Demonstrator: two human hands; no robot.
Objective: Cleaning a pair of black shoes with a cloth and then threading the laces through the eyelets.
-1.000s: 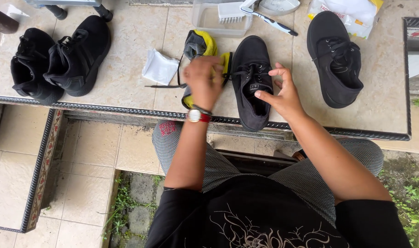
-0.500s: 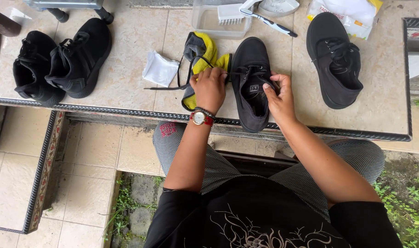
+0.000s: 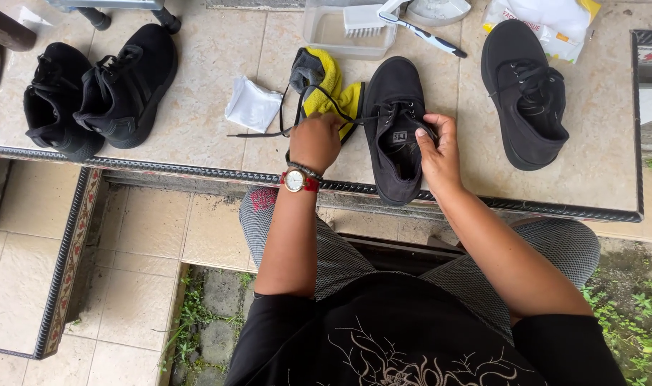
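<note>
A black lace-up shoe point(image 3: 396, 129) lies on the tiled ledge point(image 3: 197, 107) in front of me, toe pointing away. My left hand point(image 3: 315, 141), with a red-strapped watch on the wrist, is closed on a black shoelace point(image 3: 269, 132) that runs left from the shoe across the tiles. My right hand point(image 3: 437, 150) grips the right side of the shoe's opening near the eyelets. A yellow and grey cloth point(image 3: 322, 86) lies just beyond my left hand.
A matching black shoe point(image 3: 524, 93) lies to the right. Two black sneakers point(image 3: 97, 89) sit at the left. A white folded cloth point(image 3: 252, 106), a clear tub with a brush point(image 3: 351, 27), a toothbrush point(image 3: 426, 36) and a plastic bag point(image 3: 547, 25) lie at the back.
My right hand came down from open above the shoe and now grips its opening. My left hand shifted slightly and pulls the lace out to the left.
</note>
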